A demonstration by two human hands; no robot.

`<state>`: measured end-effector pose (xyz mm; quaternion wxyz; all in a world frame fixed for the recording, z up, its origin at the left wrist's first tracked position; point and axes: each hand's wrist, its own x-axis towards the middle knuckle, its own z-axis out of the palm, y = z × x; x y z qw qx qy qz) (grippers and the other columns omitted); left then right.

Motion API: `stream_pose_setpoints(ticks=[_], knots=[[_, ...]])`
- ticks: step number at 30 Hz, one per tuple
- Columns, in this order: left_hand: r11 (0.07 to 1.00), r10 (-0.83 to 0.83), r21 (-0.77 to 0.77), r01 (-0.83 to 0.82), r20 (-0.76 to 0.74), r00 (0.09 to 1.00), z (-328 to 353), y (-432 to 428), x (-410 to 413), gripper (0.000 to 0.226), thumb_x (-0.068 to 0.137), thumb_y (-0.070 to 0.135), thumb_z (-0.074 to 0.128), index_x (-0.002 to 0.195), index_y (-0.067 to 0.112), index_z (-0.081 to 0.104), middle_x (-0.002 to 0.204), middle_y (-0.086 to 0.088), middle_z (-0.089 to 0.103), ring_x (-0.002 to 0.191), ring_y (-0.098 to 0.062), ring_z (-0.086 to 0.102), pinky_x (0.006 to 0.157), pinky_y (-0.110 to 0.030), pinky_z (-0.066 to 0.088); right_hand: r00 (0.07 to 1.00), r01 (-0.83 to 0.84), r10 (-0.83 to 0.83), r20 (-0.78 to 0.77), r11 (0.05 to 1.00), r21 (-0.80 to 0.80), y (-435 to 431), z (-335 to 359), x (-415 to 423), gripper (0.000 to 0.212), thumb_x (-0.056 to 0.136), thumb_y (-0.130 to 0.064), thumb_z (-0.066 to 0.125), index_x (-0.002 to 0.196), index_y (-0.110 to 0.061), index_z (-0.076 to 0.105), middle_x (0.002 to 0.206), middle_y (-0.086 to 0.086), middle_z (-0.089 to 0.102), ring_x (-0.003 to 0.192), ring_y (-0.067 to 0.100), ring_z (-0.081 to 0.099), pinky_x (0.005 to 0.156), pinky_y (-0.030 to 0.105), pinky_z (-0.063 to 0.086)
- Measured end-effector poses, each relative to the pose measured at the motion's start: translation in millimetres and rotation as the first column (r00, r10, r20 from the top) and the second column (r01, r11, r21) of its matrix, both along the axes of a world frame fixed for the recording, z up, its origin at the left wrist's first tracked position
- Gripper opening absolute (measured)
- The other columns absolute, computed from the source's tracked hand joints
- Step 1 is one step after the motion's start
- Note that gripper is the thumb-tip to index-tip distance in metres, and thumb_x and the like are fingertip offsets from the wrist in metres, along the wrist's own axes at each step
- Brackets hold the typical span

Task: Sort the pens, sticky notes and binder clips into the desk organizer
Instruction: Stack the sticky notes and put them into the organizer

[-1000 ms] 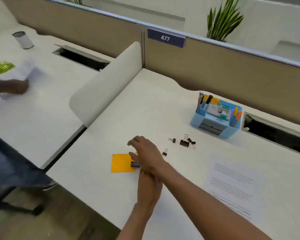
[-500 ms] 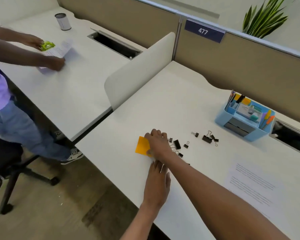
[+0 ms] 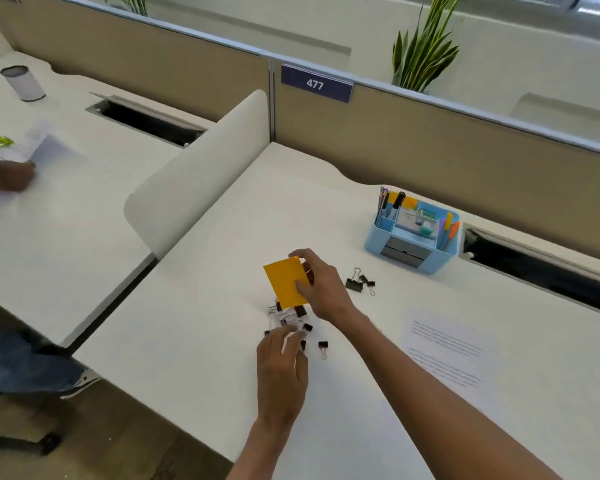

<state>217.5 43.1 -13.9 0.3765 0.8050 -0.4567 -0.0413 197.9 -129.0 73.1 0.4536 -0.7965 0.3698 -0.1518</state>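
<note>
From the head view, our right hand [image 3: 321,289] grips the orange pad [image 3: 284,286] between thumb and fingers, lifted and tilted above the white surface [image 3: 194,341]. Our left hand [image 3: 282,368] lies loosely open, fingertips at a heap of small black clips [image 3: 293,318]. Two larger clips [image 3: 359,283] lie apart to the right. The blue organizer [image 3: 413,233] stands farther back, holding pens [image 3: 388,202] and markers. A printed sheet [image 3: 447,351] lies right.

White desk [image 3: 205,327]: binder clips [image 3: 359,283], organizer [image 3: 411,237], printed sheet [image 3: 447,348].
</note>
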Motion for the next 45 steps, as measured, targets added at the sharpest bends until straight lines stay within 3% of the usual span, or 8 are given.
stream_pose_setpoints(ticks=[3,7,10,13,16,22,36,45], knots=[[0.998,-0.056,-0.030,0.056,0.007,0.998,-6.6,-14.2,1.6,0.038,0.086,-0.004,0.070,0.120,0.013,0.071,0.129,-0.006,0.065,0.124,-0.027,0.057,0.105,-0.040,0.049,0.994,0.112,-0.112,0.014,0.992,-0.055,-30.0,7.8,-33.3,0.050,0.094,-0.015,0.063,0.131,-0.044,0.047,0.108,0.001,0.056,0.081,0.018,0.062,0.063,0.032,0.056],[0.996,-0.083,-0.041,0.084,0.016,0.996,-17.0,-28.1,-2.9,0.033,0.092,0.006,0.052,0.119,0.016,0.070,0.133,-0.001,0.061,0.126,-0.026,0.055,0.109,-0.035,0.041,0.958,0.286,-0.279,0.062,0.945,-0.161,-74.5,25.7,-77.5,0.026,0.101,-0.027,0.060,0.124,-0.036,0.053,0.113,-0.004,0.055,0.091,0.015,0.059,0.068,0.027,0.055],[0.992,-0.113,-0.060,0.114,0.016,0.993,-23.8,-35.4,-6.8,0.033,0.094,0.016,0.045,0.116,0.018,0.070,0.135,0.001,0.060,0.126,-0.025,0.054,0.110,-0.039,0.038,0.896,0.440,-0.403,0.187,0.864,-0.244,-111.0,45.9,-104.6,0.012,0.105,-0.027,0.053,0.115,-0.023,0.060,0.097,-0.006,0.058,0.082,0.008,0.056,0.064,0.022,0.046],[0.989,-0.136,-0.064,0.137,0.013,0.991,-31.3,-39.4,-9.1,0.035,0.092,0.016,0.044,0.116,0.021,0.068,0.135,0.002,0.059,0.124,-0.027,0.055,0.109,-0.041,0.037,0.818,0.573,-0.502,0.281,0.755,-0.320,-151.5,67.9,-127.2,0.012,0.102,-0.016,0.056,0.107,-0.014,0.067,0.080,-0.005,0.063,0.070,0.014,0.057,0.064,0.030,0.048],[0.986,-0.152,-0.065,0.153,0.017,0.988,-34.0,-41.4,-10.6,0.034,0.091,0.016,0.045,0.115,0.020,0.069,0.136,0.001,0.059,0.123,-0.028,0.055,0.111,-0.036,0.033,0.777,0.628,-0.562,0.282,0.669,-0.397,-191.5,82.8,-139.7,0.013,0.099,-0.010,0.058,0.102,-0.008,0.070,0.092,0.004,0.069,0.082,0.020,0.063,0.077,0.041,0.055],[0.979,-0.172,-0.100,0.177,0.058,0.983,-35.3,-48.3,-14.1,0.030,0.091,0.012,0.049,0.110,0.015,0.073,0.133,-0.005,0.062,0.118,-0.032,0.060,0.104,-0.046,0.039,0.767,0.632,-0.598,0.232,0.642,-0.435,-245.1,78.9,-139.8,0.014,0.098,-0.007,0.059,0.103,-0.005,0.073,0.100,0.008,0.071,0.091,0.021,0.065,0.084,0.043,0.056],[0.971,-0.217,-0.084,0.224,0.082,0.973,-43.0,-57.1,-24.9,0.033,0.087,0.004,0.054,0.112,0.020,0.069,0.135,-0.004,0.062,0.124,-0.031,0.058,0.106,-0.054,0.039,0.851,0.482,-0.526,-0.005,0.784,-0.391,-294.6,31.8,-109.5,0.021,0.097,-0.007,0.058,0.108,-0.009,0.076,0.107,0.008,0.073,0.097,0.019,0.066,0.088,0.036,0.055],[0.970,-0.234,-0.055,0.236,0.041,0.971,-42.9,-63.3,-25.3,0.033,0.092,0.010,0.049,0.116,0.026,0.065,0.137,-0.001,0.060,0.129,-0.026,0.054,0.109,-0.055,0.037,0.795,0.404,-0.573,-0.200,0.745,-0.531,-301.1,8.8,-107.6,0.018,0.092,-0.014,0.059,0.093,-0.022,0.074,0.094,0.001,0.073,0.079,0.019,0.061,0.064,0.029,0.042]])
